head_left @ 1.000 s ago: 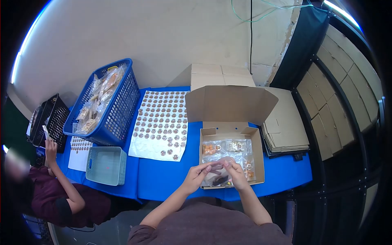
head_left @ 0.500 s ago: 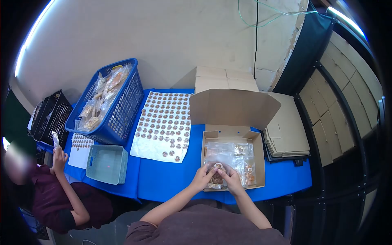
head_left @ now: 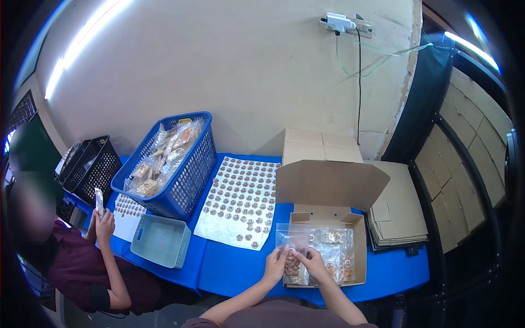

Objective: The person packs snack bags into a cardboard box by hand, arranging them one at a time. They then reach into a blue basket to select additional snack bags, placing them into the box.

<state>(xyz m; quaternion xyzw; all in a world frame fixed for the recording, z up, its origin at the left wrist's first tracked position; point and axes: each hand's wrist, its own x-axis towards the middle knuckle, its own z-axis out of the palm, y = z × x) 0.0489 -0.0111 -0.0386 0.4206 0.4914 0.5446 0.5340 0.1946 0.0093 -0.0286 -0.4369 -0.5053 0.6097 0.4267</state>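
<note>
An open cardboard box (head_left: 358,220) sits on the blue table (head_left: 235,268) in front of me, holding several clear bags of small snacks (head_left: 333,240). My left hand (head_left: 276,263) and my right hand (head_left: 310,261) meet over the box's near left corner, both pinching one clear snack bag (head_left: 291,257) between the fingertips. The bag's lower part is hidden by my hands.
A sheet of round brown stickers (head_left: 243,201) lies left of the box. A blue basket of bagged snacks (head_left: 169,164), a small teal bin (head_left: 159,240) and black baskets (head_left: 90,167) stand further left. Flat cardboard stacks (head_left: 396,210) lie right. A seated person's hands (head_left: 100,225) hold a packet at left.
The view has tilted upward, showing more wall. My hands stay together on a clear bag over the box's near left corner. The person at left now has both hands on a packet.
</note>
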